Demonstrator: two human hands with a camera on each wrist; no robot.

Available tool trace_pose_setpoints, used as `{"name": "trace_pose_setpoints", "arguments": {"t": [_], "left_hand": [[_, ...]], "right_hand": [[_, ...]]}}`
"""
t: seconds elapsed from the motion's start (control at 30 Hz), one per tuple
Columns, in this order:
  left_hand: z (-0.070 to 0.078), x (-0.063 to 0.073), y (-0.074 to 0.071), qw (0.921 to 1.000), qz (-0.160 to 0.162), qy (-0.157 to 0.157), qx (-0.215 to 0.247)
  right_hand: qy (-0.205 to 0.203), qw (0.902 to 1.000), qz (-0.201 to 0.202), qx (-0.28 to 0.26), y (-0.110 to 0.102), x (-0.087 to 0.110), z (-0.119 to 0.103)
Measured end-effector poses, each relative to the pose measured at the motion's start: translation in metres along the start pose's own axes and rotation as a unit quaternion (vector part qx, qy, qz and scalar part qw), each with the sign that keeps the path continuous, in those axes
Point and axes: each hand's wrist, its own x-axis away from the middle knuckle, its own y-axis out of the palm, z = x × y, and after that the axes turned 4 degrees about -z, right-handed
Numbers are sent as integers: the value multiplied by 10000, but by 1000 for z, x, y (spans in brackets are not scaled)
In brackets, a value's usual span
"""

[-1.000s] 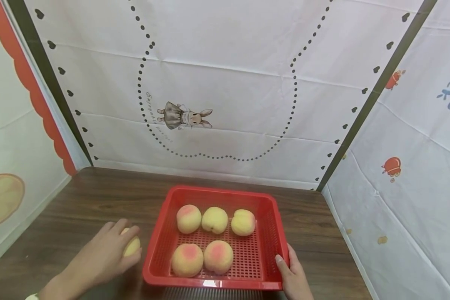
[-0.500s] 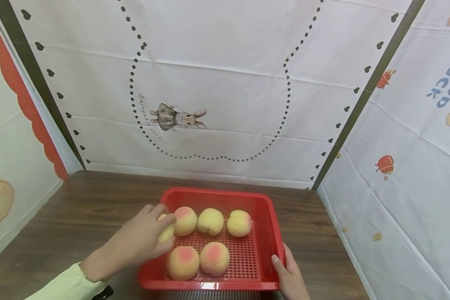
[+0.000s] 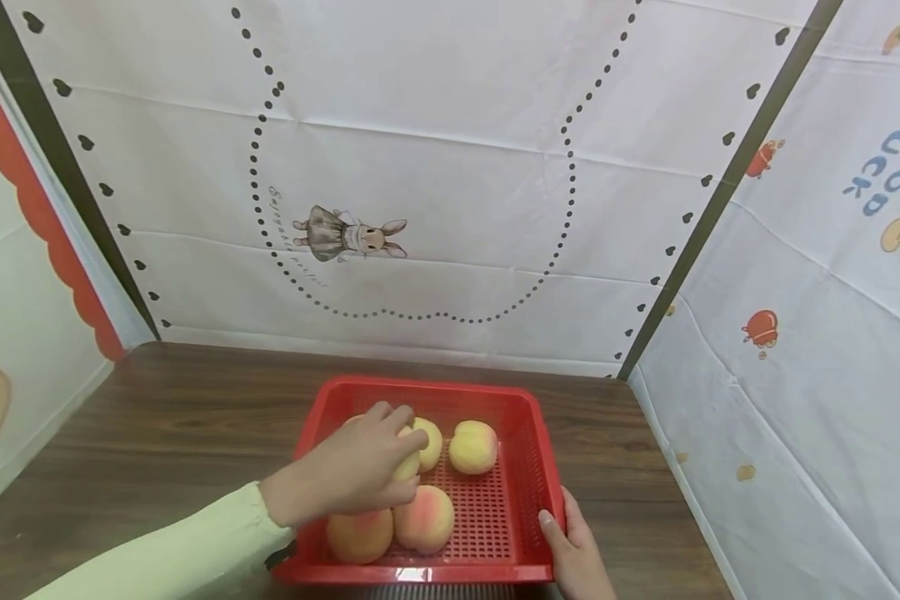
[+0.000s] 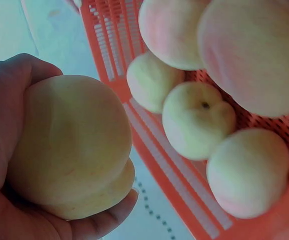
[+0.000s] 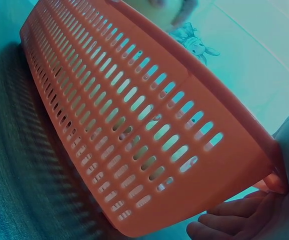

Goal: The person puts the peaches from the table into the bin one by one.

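A yellow peach [image 4: 74, 140] sits in my left hand [image 3: 360, 462], the fingers and thumb curled round it. That hand is above the left half of a red plastic basket [image 3: 528, 467]. Several more peaches lie inside, among them one at the back right [image 3: 473, 447] and a pink-topped one [image 3: 424, 520] at the front. In the head view my left hand and forearm partly cover the peaches on the left side. My right hand [image 3: 576, 550] grips the basket's right rim, thumb on top and fingers below, as the right wrist view also shows.
The basket is on a dark wood-grain table [image 3: 195, 408]. White printed cloth [image 3: 450, 183] hangs behind the table and along both sides. A grey ridged thing [image 3: 442, 592] shows under the basket's front edge.
My left hand has carried the peach rightward, from the table left of the basket to above the basket. My right hand has kept its grip on the rim. The head view has shifted slightly.
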Motion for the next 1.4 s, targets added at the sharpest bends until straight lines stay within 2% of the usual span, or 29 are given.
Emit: {"name": "trace_pose_setpoints", "arguments": {"t": [0.23,0.43,0.57,0.67,0.77,0.9,1.0,1.1,1.2,1.27,1.4], "left_hand": [[25,-33,8,9970,-271,730,17],[42,-61,22,9896,-811,1183,22],[44,-72,36,9754,-1256,1797,-216],[43,-76,46,9625,-1673,2131,-89],[45,-81,54,9553,-1983,2176,257],[54,-90,66,9487,-2183,2232,491],[62,-94,75,9421,-2328,2376,430],[66,-94,82,9367,-2486,2461,166],[65,-91,88,9354,-2507,2488,-182],[61,-88,94,9385,-2416,2440,-363],[59,-80,106,9450,-2387,2219,-261]], "right_hand": [[-41,10000,-29,27,0,3,-4],[-83,9999,-103,-41,0,6,-5],[-42,9996,-225,-163,3,8,-3],[21,9993,-310,-197,5,8,-3],[98,9993,-331,-160,6,8,-4],[124,9993,-345,-114,6,8,-5],[79,9990,-400,-165,7,7,-5],[-29,9988,-427,-237,11,5,-5],[-132,9991,-372,-171,15,0,-5],[-134,9993,-325,-107,18,-4,-6],[113,9994,-313,-53,18,-6,-5]]}}
